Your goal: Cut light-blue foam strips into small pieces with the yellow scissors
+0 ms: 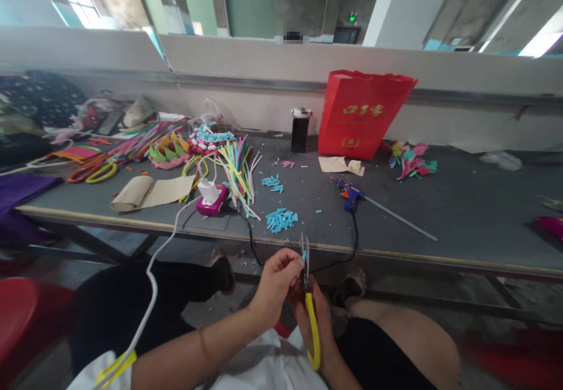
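Yellow-handled scissors (312,325) are held in my right hand (323,319), their blades pointing up and slightly apart just off the table's front edge. My left hand (281,275) is closed beside the blades, its thumb and fingers pinched on a small blue piece (304,255) that shows between the blades. On the table beyond lie a pile of cut blue pieces (282,220), a smaller blue group (273,183) and a few pink pieces (288,164).
A blue glue gun (350,196) with a long stick and cable lies right of the pile. Behind stand a red bag (365,114) and a black bottle (299,134). Left are colourful strips (237,173), a magenta power socket (213,203) with white cable, and rolled paper (139,193).
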`<state>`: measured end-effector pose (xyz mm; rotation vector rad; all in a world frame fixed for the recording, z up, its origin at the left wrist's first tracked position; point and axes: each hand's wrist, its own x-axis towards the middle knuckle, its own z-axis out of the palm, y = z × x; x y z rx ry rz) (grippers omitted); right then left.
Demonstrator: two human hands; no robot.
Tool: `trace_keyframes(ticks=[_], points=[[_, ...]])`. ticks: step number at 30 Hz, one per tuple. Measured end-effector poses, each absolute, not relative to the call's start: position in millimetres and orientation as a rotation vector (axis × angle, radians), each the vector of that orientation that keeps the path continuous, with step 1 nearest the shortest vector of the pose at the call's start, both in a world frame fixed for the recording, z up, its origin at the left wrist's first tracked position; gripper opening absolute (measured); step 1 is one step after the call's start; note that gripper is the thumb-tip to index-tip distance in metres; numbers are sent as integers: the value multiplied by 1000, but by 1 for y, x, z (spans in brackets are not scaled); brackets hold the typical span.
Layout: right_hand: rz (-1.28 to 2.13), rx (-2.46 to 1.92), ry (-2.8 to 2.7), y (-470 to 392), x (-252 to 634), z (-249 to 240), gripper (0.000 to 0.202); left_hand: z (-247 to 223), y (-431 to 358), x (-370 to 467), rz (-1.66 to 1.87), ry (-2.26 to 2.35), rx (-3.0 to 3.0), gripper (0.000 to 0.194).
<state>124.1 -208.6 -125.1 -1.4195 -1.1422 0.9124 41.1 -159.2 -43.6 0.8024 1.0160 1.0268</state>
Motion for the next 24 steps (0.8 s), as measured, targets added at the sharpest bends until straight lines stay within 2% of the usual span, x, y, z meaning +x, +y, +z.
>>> trace_keyframes(ticks=[16, 24], points=[[867, -1486, -1102, -208, 127, -118, 30, -46, -161, 40, 1019, 1015, 839, 16], [1044, -1425, -946, -213, 120, -106, 42, -40, -131, 25, 1189, 952, 895, 13]])
